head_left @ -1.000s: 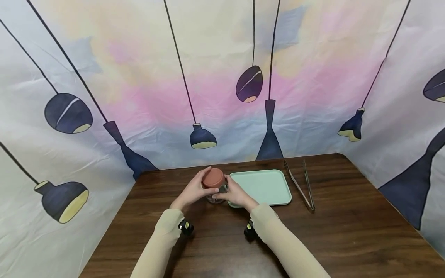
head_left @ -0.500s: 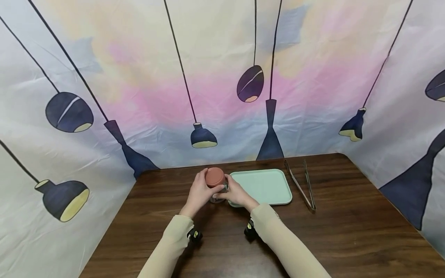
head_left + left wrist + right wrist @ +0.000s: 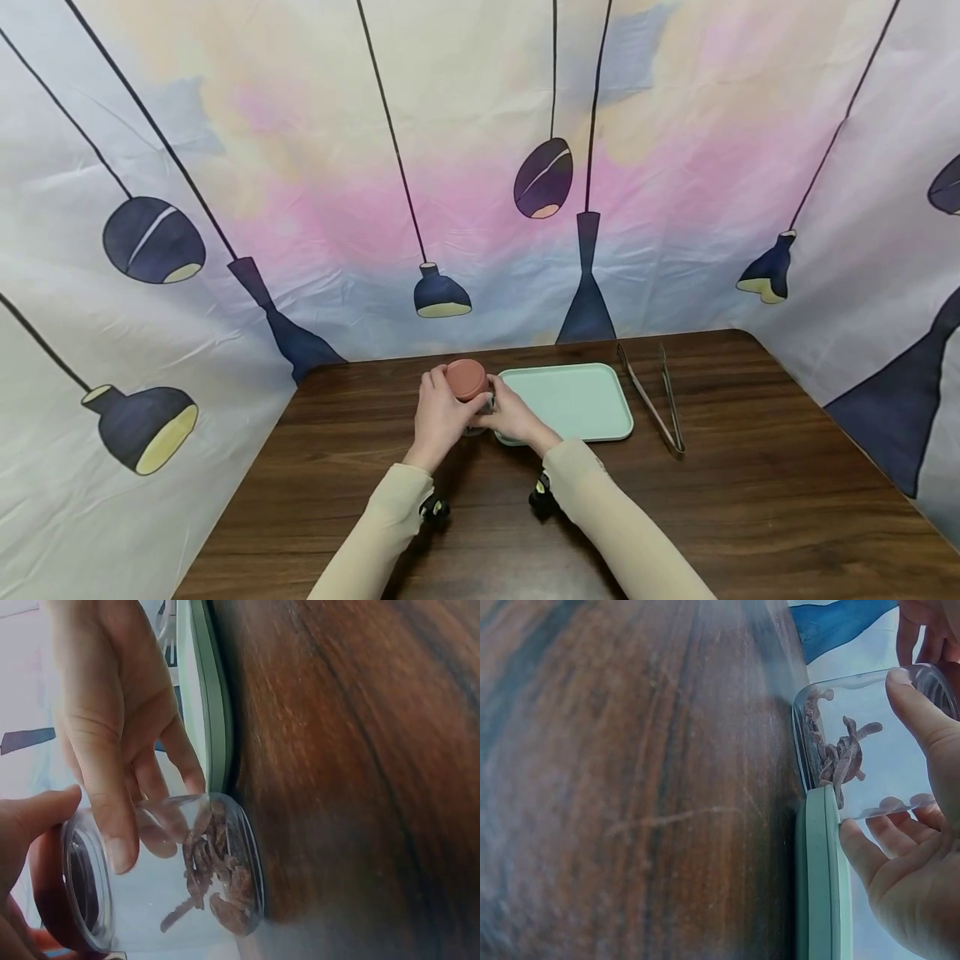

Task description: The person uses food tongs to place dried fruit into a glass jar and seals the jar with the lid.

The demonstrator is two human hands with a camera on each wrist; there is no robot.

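A clear plastic jar (image 3: 157, 885) stands upright beside the tray, with several brown dried pieces (image 3: 217, 877) at its bottom. Its reddish-brown screw lid (image 3: 466, 379) is on top. My left hand (image 3: 438, 417) grips the lid, fingers round its far left side and thumb at the front. Lower down, my right hand (image 3: 517, 415) holds the jar's clear body, its thumb across the near side and the fingers behind, as the right wrist view shows. The pale green tray (image 3: 573, 400) is right of the jar, close to its base.
Metal tongs (image 3: 660, 408) lie spread on the brown wooden table (image 3: 750, 483), right of the tray. A cloth backdrop (image 3: 480, 167) printed with lamps hangs right behind the table's far edge and along its sides.
My left hand has turned clockwise round the lid, its wrist and forearm swinging to the right. The right hand has kept its hold on the jar.
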